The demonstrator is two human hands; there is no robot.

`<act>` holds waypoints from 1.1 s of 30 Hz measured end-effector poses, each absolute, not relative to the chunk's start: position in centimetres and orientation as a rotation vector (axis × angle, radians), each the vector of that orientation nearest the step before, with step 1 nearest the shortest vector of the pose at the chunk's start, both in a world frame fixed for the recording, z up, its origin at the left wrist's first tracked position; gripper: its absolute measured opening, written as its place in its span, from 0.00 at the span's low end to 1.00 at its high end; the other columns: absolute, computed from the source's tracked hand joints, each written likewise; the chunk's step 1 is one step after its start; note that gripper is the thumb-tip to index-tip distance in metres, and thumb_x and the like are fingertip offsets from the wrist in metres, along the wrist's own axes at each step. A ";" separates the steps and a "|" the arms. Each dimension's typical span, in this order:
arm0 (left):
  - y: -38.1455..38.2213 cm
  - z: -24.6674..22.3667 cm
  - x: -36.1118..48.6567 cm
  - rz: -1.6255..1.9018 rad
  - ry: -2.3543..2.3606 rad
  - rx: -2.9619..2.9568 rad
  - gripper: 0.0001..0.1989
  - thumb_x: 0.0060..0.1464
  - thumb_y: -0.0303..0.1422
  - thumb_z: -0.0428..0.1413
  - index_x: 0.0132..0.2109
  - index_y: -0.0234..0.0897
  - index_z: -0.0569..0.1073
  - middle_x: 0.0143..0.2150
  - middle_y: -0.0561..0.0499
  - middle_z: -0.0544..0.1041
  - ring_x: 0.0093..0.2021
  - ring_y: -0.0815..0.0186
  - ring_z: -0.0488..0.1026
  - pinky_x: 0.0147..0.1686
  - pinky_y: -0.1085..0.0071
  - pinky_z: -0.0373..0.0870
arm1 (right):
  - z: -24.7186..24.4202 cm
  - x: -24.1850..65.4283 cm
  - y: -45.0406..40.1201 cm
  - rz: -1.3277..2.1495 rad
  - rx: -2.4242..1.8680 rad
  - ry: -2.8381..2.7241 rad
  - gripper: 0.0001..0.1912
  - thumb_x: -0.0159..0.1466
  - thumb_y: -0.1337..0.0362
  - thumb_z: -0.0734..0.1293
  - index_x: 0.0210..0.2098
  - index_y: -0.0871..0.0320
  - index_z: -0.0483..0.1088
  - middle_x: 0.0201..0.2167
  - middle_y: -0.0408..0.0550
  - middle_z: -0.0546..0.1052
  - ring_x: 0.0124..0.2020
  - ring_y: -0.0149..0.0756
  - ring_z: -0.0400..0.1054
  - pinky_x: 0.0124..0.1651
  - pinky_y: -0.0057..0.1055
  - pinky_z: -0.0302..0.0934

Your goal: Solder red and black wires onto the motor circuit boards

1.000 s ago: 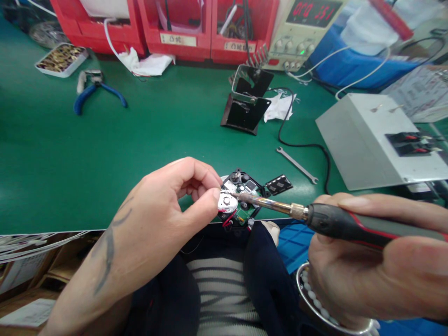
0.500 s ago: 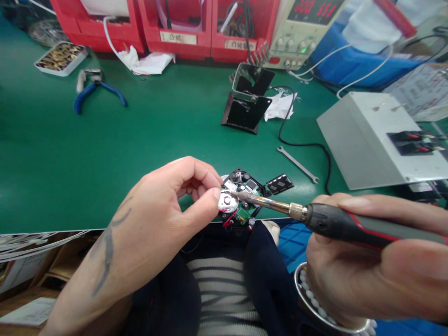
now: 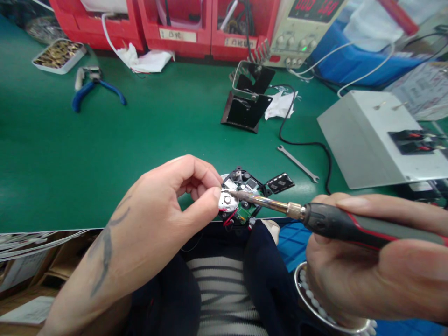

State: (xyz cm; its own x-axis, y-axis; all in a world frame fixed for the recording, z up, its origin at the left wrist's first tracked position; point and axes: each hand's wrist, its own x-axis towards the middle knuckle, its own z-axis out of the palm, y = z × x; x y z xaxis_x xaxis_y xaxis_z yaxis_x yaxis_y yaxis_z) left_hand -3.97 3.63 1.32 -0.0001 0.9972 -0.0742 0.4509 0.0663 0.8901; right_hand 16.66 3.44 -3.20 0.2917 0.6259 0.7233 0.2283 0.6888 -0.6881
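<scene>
A black-framed round assembly [image 3: 250, 186] with a green circuit board and a silver motor [image 3: 227, 202] lies at the bench's front edge. My left hand [image 3: 175, 200] is at its left side, thumb and forefinger pinched together by the motor; what they hold is too small to make out. In my right hand [image 3: 371, 252] is a soldering iron [image 3: 332, 221], its tip pointing left and resting at the motor's upper edge, close to my left fingertips. A small black panel [image 3: 280, 183] sticks out at the assembly's right. Red wires show below the motor.
Behind the assembly stands a black iron stand [image 3: 247, 109]. A wrench [image 3: 298, 163] and a grey metal box [image 3: 378, 140] are to the right. Blue-handled pliers [image 3: 84, 93] and a tray of brass parts [image 3: 59, 56] lie at the back left, before red bins [image 3: 175, 46].
Both hands and the iron stay almost where they were. The red digits on the power supply display have changed.
</scene>
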 end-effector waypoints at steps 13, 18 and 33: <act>3.5 1.2 -4.1 0.885 1.572 1.476 0.05 0.51 0.37 0.59 0.31 0.43 0.79 0.33 0.58 0.83 0.30 0.68 0.77 0.27 0.76 0.69 | -2.9 16.8 3.1 0.250 -0.930 -1.245 0.15 0.72 0.51 0.69 0.40 0.52 0.83 0.32 0.42 0.78 0.28 0.26 0.70 0.20 0.31 0.55; 3.6 1.3 -4.0 0.875 1.573 1.470 0.05 0.51 0.36 0.59 0.31 0.44 0.78 0.33 0.59 0.82 0.31 0.69 0.77 0.28 0.76 0.69 | -2.8 17.5 3.0 0.245 -0.953 -1.295 0.15 0.73 0.51 0.67 0.40 0.52 0.82 0.32 0.43 0.78 0.27 0.28 0.69 0.20 0.32 0.55; 3.7 1.6 -4.0 0.823 1.563 1.440 0.05 0.52 0.36 0.59 0.31 0.43 0.78 0.33 0.59 0.82 0.31 0.70 0.76 0.29 0.78 0.70 | -3.3 19.8 2.4 0.223 -0.978 -1.458 0.17 0.75 0.48 0.61 0.51 0.48 0.77 0.43 0.44 0.74 0.32 0.27 0.73 0.26 0.28 0.71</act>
